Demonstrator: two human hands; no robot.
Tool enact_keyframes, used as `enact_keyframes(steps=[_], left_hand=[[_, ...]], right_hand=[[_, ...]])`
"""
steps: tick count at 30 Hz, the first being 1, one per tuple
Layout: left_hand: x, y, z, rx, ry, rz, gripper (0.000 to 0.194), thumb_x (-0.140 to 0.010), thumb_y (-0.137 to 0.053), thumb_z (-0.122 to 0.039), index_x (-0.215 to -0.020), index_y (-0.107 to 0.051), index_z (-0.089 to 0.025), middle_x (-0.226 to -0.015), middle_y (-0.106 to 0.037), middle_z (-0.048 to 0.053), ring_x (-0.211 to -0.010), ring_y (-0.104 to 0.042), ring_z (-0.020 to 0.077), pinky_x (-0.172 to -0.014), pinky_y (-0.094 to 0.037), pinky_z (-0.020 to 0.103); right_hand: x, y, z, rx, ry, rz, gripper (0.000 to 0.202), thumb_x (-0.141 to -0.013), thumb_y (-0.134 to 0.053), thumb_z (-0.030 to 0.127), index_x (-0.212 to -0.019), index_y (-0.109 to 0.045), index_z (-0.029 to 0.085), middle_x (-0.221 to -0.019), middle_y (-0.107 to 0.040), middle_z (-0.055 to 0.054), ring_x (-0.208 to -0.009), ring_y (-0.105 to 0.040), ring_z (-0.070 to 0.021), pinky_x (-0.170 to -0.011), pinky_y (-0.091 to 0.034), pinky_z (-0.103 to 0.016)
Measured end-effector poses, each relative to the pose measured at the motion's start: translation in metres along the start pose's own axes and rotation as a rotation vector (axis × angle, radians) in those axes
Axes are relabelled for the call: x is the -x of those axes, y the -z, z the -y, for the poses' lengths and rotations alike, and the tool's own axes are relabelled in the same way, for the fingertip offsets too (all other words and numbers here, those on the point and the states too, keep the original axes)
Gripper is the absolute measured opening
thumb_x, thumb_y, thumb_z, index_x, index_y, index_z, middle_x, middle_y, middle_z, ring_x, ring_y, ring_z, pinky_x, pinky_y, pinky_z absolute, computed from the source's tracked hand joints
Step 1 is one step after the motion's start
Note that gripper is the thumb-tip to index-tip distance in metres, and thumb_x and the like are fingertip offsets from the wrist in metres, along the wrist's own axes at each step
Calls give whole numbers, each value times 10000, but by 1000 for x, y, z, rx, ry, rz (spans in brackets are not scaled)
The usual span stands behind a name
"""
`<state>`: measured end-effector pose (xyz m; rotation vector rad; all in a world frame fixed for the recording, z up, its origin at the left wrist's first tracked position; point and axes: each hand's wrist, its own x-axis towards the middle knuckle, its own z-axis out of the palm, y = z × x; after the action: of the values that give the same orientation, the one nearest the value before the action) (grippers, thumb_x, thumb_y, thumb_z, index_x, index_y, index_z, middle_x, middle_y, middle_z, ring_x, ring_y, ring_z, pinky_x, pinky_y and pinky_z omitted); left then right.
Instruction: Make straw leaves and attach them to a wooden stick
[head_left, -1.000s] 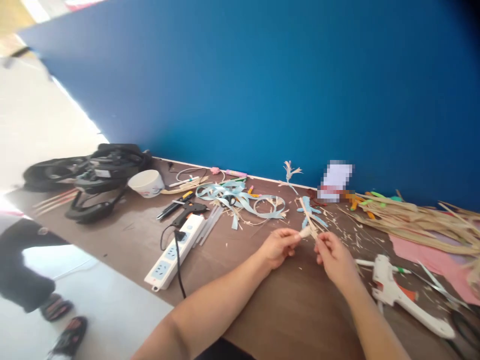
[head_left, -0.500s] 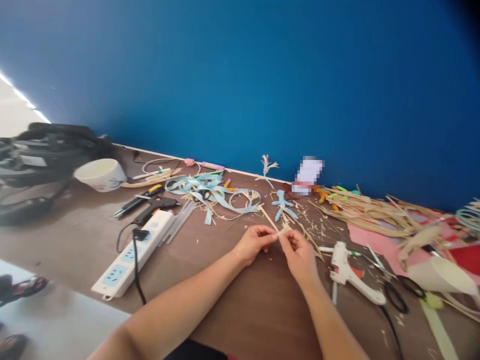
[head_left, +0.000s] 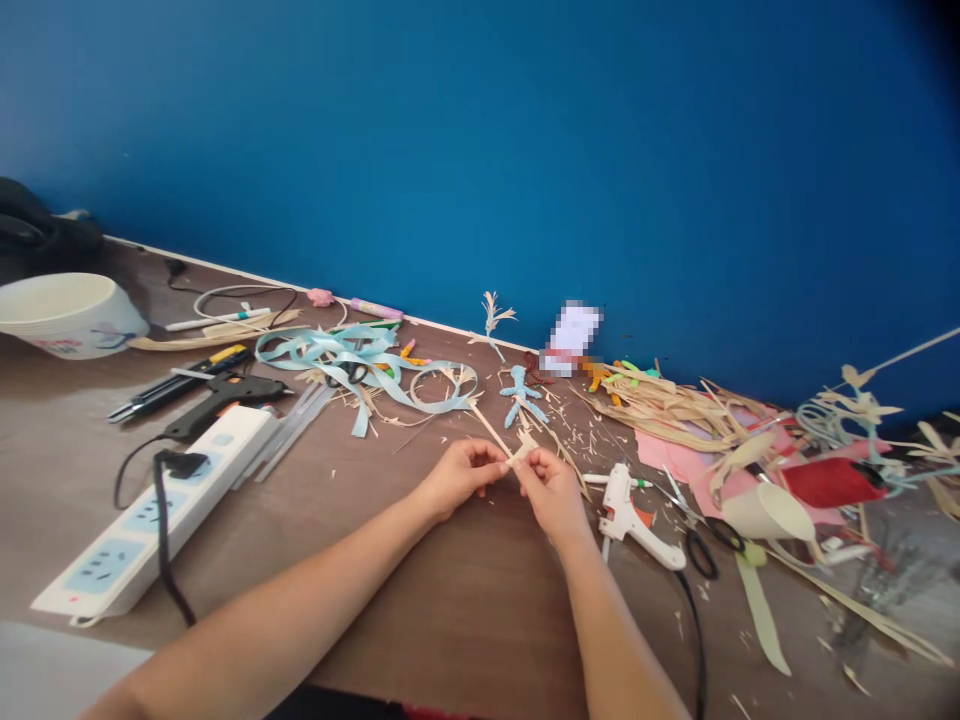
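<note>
Fibre piece (head_left: 524,446) sits between the front and back edges of the tabletop (head_left: 450,600). Left hand (head_left: 466,478) and right hand (head_left: 552,490) pinch it, fingers nearly closed. I register fingertips, apart one second ago, now almost meeting, apparently concentrating work there.

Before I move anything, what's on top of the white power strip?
A black plug sits on the white power strip, its black cord crossing it. Light-blue socket panels show nearby; whatever holes lie beneath the plug are covered.
</note>
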<state>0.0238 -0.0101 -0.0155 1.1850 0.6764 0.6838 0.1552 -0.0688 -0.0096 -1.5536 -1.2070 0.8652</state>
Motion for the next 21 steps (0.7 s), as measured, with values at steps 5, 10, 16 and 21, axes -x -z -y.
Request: enact_keyframes(steps=[5,10,16,21], left_hand=[[0,0,0,-16,15,-8,273,-619,-638,-358,-703,-570,-108,-536,-490,-20,-483,-434,61,-389,-353,152],[1,0,0,-29,11,-7,259,-619,-638,-344,-674,-552,-106,-522,-484,-27,-458,-424,51,-384,-352,149],[2,0,0,-13,24,15,252,-625,-628,-337,-686,-540,-108,-513,-471,-33,-456,-423,52,-372,-345,144],[1,0,1,-10,41,33,255,-615,-635,-333,-688,-542,-108,-528,-494,-23,-464,-433,53,-371,-344,139]], right_hand=[[1,-1,-1,-17,-17,11,236,-738,-521,348,-598,-438,176,-469,-409,60,-432,-335,-72,-428,-249,-195],[1,-2,0,-68,-64,49,231,-736,-526,353,-609,-448,177,-445,-409,69,-389,-307,-58,-398,-221,-188],[2,-3,-2,-147,-114,89,209,-748,-519,346,-641,-461,175,-447,-411,75,-364,-280,-42,-372,-196,-175],[2,-3,1,-181,-106,98,152,-728,-540,312,-682,-496,175,-467,-421,72,-374,-299,-43,-371,-207,-171]])
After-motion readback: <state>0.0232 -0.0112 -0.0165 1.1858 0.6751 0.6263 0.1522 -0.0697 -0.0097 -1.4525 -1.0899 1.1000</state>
